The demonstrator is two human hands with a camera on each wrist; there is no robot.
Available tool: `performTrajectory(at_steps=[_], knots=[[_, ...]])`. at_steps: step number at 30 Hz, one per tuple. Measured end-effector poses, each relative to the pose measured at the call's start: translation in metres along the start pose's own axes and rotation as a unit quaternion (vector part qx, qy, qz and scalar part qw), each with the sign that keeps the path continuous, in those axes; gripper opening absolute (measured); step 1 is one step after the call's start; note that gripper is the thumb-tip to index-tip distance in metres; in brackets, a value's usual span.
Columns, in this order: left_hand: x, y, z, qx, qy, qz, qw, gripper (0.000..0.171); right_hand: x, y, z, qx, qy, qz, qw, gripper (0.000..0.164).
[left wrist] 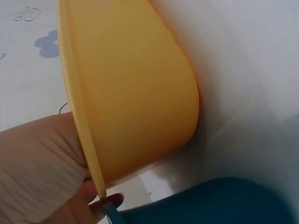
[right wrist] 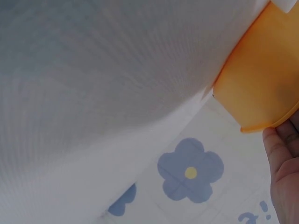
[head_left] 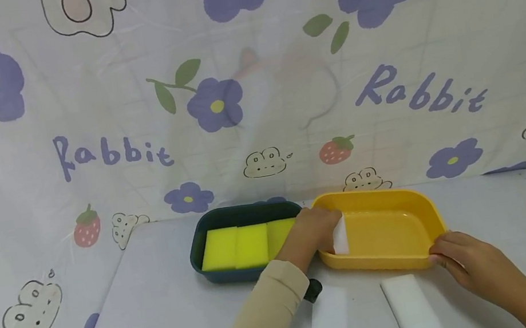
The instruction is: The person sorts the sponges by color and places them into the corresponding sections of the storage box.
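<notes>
My left hand (head_left: 311,228) reaches over the left end of a yellow plastic tray (head_left: 389,262), its fingers holding a white sponge block (head_left: 340,237) that lies inside against that end wall. In the left wrist view, one fingertip (left wrist: 117,200) shows outside the yellow rim, beside the dark teal rim; the other fingers are hidden behind the wall. With thumb and fingers, my right hand (head_left: 479,267) grips the tray's near right corner. The dark teal tray (head_left: 239,274) stands close on the left, with yellow sponges (head_left: 252,246) side by side in it.
Two more white sponge blocks (head_left: 330,318) (head_left: 412,308) lie on the white table (head_left: 164,320) in front of the yellow tray. A small black round piece (head_left: 312,290) shows by the left wrist. Behind the trays hangs a patterned curtain (head_left: 283,97).
</notes>
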State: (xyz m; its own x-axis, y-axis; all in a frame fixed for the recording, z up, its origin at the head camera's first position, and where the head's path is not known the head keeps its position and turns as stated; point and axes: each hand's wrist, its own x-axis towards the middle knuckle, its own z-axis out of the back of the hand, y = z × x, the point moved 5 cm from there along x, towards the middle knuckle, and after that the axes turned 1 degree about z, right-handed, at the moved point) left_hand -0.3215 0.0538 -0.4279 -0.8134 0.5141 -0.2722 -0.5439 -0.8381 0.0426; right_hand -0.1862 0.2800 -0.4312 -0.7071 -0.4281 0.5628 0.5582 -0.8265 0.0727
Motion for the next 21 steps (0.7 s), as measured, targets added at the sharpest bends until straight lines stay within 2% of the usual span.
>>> performTrajectory(at_steps=[5,14,21], knots=[[0.001,0.0001,-0.0018,0.006,0.009,0.006,0.9999,0.057,0.001,0.0005,0.0,-0.001,-0.007,0.01,1.0,0.02],[-0.0004,-0.0006,-0.004,0.022,0.032,0.009,0.9992,0.064,0.0013,-0.0005,-0.0001,0.0,-0.009,0.008,1.0,0.024],[-0.002,-0.0031,-0.0036,0.012,0.041,0.01,0.9991,0.064,-0.001,-0.0015,-0.0011,0.005,-0.012,0.005,1.0,0.027]])
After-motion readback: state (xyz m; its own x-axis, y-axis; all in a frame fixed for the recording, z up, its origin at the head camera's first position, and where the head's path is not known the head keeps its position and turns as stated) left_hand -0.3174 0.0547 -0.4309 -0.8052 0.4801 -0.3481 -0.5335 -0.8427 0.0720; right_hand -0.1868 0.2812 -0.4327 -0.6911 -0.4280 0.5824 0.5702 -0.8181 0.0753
